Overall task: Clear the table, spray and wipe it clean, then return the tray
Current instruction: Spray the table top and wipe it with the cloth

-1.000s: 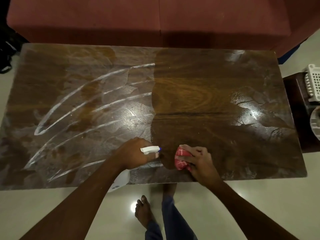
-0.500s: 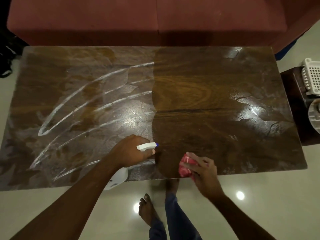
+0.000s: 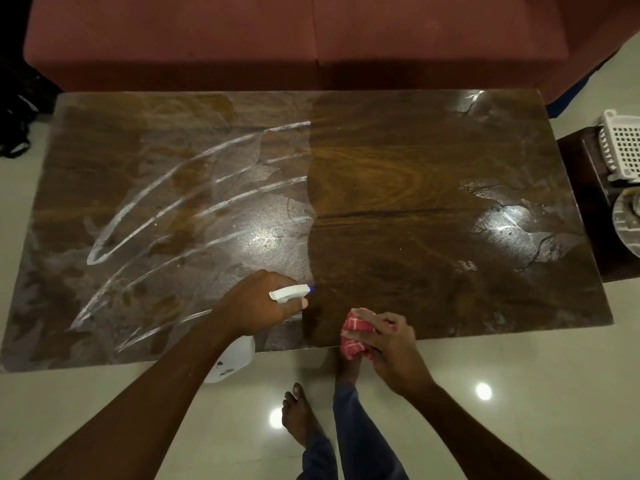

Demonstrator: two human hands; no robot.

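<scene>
The dark wooden table (image 3: pixel 398 174) fills the view, its left half streaked with white wet arcs and its middle looking dry. My left hand (image 3: pixel 256 304) grips a white spray bottle (image 3: pixel 289 293) over the near edge, nozzle pointing right; the bottle's body (image 3: pixel 230 360) hangs below my wrist. My right hand (image 3: pixel 388 344) is closed on a bunched red cloth (image 3: pixel 356 332) at the table's near edge, just right of the bottle.
A red sofa (image 3: pixel 311 39) runs along the table's far side. A small dark side table (image 3: pixel 588 202) at the right carries a white perforated tray (image 3: pixel 623 147) and a round dish (image 3: pixel 628 223). My bare feet (image 3: pixel 298 414) stand on glossy tile floor below.
My right hand has drawn the red cloth back toward me and slightly right, down to the table's near edge. My left hand with the bottle has stayed almost in place.
</scene>
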